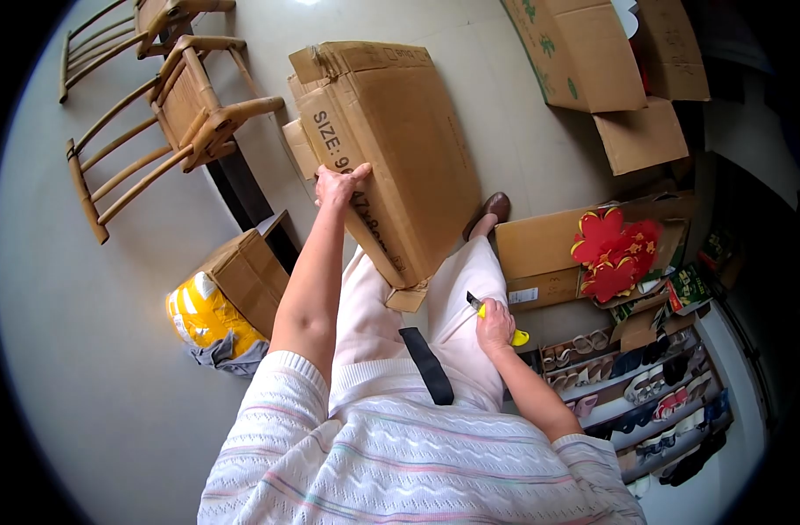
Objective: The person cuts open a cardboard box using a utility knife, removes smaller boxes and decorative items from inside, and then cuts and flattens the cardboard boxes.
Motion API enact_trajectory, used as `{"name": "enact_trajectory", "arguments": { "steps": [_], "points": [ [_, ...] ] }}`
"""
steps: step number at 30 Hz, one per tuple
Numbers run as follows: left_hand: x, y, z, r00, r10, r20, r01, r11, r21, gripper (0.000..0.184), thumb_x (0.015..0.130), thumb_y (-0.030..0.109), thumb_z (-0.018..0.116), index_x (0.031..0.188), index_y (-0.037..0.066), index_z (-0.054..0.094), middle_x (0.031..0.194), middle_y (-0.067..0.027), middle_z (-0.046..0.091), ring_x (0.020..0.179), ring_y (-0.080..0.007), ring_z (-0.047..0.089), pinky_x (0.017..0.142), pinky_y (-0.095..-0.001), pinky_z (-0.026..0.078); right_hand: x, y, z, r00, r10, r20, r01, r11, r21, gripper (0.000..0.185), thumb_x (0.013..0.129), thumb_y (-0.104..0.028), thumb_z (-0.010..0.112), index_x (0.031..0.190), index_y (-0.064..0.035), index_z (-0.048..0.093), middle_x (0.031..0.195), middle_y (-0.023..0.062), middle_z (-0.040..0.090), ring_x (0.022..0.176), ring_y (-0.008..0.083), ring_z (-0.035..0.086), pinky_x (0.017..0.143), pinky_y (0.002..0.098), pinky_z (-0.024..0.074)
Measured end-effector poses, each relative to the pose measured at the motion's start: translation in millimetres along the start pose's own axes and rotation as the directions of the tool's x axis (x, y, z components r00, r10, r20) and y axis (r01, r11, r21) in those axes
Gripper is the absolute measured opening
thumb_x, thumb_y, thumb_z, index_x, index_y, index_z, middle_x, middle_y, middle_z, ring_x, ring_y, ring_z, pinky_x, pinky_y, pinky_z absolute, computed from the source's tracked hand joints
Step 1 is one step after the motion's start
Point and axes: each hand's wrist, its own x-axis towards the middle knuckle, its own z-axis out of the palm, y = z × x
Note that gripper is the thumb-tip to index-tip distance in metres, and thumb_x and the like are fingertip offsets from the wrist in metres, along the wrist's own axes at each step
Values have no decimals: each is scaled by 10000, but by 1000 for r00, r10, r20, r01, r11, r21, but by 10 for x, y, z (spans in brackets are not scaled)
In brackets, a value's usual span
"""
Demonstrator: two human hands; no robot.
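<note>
A large flat cardboard box (409,149) with printed size lettering stands on edge in front of my legs. My left hand (337,185) grips its near edge, thumb on the printed side and fingers curled over the far side, partly hidden. In my right hand (496,328) is a yellow utility knife (520,338), held beside my thigh. Its dark blade sticks out past my fingers toward the box, apart from it. A small torn flap (407,300) hangs at the box's lower corner near my knees.
Bamboo chairs (194,114) stand at the left. Below them sits a smaller carton (242,271) beside a yellow plastic package (203,311). An open carton (584,57) lies at the upper right. Red flower-shaped decorations (614,254) rest on cardboard above a shoe rack (636,394).
</note>
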Motion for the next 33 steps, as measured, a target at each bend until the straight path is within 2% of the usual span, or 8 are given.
{"name": "enact_trajectory", "arguments": {
  "steps": [5,10,16,17,20,22,23,33],
  "points": [
    [-279,166,-14,999,15,-48,-13,999,42,992,497,547,775,1269,73,372,1240,-150,468,1190,-309,402,983,-458,308,-21,24,-14,1000,22,-6,-22,1000,-5,258,723,-174,610,948,-137,487,879,84,544,865,291,541,718,430,415],
    [-168,-71,225,995,99,-23,-101,986,-131,1080,481,540,783,1317,58,298,1354,-177,278,1213,-369,341,1001,-462,308,-66,81,-93,999,28,-22,-29,1000,-9,243,733,-164,600,945,-128,486,875,93,547,858,303,541,709,436,420],
    [-554,-216,276,974,143,-174,-198,912,-358,1060,487,389,832,1320,38,279,1279,-229,387,1183,-341,391,984,-389,338,-166,226,-372,999,34,-9,-34,999,-18,229,744,-137,584,949,-109,486,884,116,557,850,324,543,717,445,429],
    [-603,-243,342,974,104,-203,-179,900,-397,968,531,274,812,1315,35,297,1146,-219,514,1080,-341,488,922,-375,398,-188,275,-411,999,39,-5,-39,999,-8,227,747,-144,579,952,-112,488,895,115,559,864,322,542,723,446,428],
    [-710,-422,618,992,116,42,-80,863,-499,598,677,154,668,1214,25,439,921,-174,615,835,-291,612,737,-386,495,-254,434,-568,998,64,-3,-64,998,14,235,750,-156,577,962,-103,492,899,137,564,863,339,551,731,447,438],
    [-941,-430,748,928,100,359,133,811,-570,300,767,42,460,1049,24,559,716,-112,626,579,-209,617,504,-349,497,-298,616,-635,997,79,-15,-79,997,22,275,740,-166,595,983,-89,492,876,156,571,828,352,563,711,443,449],
    [-1078,-393,873,940,98,328,136,773,-619,287,807,7,350,945,37,600,618,-71,605,467,-155,578,408,-303,453,-311,733,-647,996,91,-21,-90,995,46,277,739,-179,598,979,-83,499,873,162,580,824,355,569,708,442,453],
    [-1646,18,1178,828,391,402,-160,852,-499,195,761,101,552,918,46,652,660,-67,628,495,-154,592,424,-269,453,-591,1635,-932,984,171,52,-175,980,93,385,716,-285,642,1017,-64,548,872,197,620,838,352,596,732,413,473]
  ]
}}
